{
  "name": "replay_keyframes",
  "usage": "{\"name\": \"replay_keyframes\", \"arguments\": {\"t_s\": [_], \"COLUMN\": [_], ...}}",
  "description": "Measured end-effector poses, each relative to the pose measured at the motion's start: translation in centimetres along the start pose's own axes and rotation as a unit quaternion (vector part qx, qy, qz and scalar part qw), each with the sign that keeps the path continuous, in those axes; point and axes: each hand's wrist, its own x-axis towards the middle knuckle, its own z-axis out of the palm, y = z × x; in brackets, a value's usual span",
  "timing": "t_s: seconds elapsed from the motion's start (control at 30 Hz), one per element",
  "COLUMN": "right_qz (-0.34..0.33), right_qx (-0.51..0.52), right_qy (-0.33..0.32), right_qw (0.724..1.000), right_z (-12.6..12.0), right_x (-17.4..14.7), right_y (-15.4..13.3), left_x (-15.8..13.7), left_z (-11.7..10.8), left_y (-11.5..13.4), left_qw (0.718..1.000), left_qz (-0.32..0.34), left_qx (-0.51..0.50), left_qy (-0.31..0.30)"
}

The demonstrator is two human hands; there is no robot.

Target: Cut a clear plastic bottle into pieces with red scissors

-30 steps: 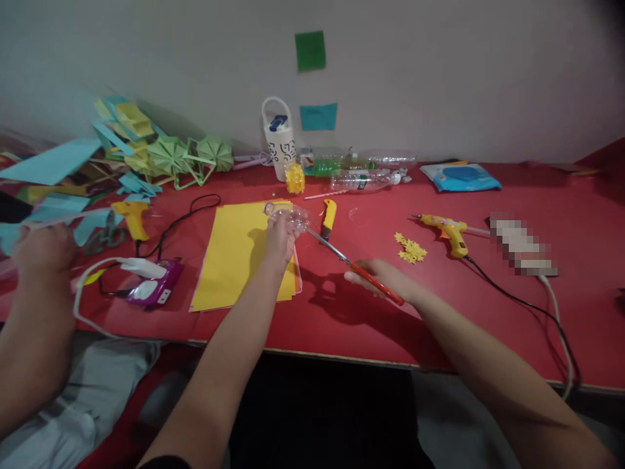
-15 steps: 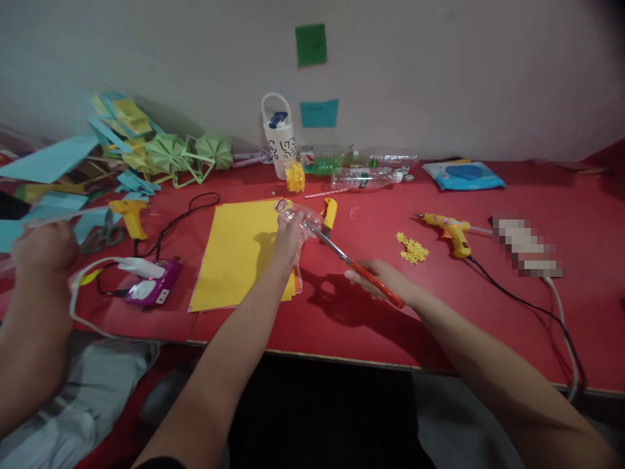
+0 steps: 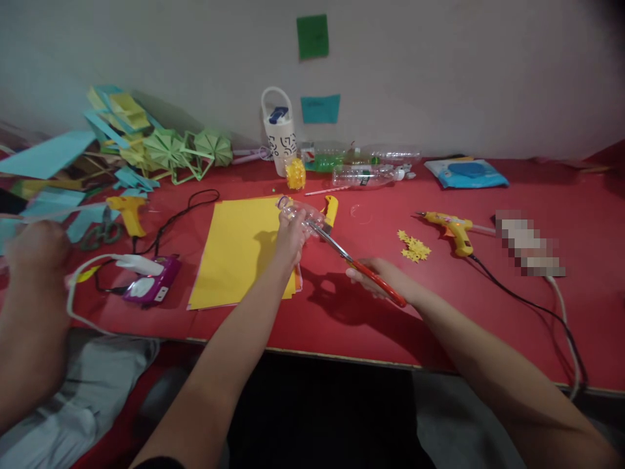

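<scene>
My left hand [image 3: 291, 236] is closed around a clear plastic bottle piece [image 3: 291, 210], its neck pointing up and left above the yellow paper [image 3: 239, 251]. My right hand [image 3: 378, 277] grips red-handled scissors [image 3: 359, 264]. Their metal blades reach up and left to the clear plastic beside my left fingers; whether the blades are parted I cannot make out. Just behind the plastic lies a yellow cutter knife [image 3: 331, 210]. A pile of small yellow stars [image 3: 414, 247] rests to the right of my right hand.
At right lies a yellow glue gun [image 3: 452, 229] with its cord. Several plastic bottles [image 3: 361, 176] and a white tumbler [image 3: 280, 146] line the back. A purple power strip [image 3: 153, 283] and another person's hand [image 3: 36, 244] are at left, near another glue gun [image 3: 127, 213].
My hands, the scissors and the bottle piece keep nearly the same position. The whole view has shifted slightly. At left, the other person's hand has moved a little.
</scene>
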Motion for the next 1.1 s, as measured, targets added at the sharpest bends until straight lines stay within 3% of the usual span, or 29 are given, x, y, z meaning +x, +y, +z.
{"name": "replay_keyframes", "arguments": {"t_s": [0.73, 1.1], "right_qz": [0.010, 0.057], "right_qx": [0.032, 0.062], "right_qy": [0.005, 0.014], "right_qw": [0.999, 0.996], "right_z": [0.1, 0.3], "right_x": [-0.1, 0.0], "right_y": [0.0, -0.5], "left_x": [-0.2, 1.2], "left_z": [0.2, -1.4], "left_y": [0.1, -0.9], "left_qw": [1.000, 0.997], "left_qz": [-0.002, 0.041], "left_qx": [0.013, 0.010], "left_qy": [-0.010, -0.063]}}
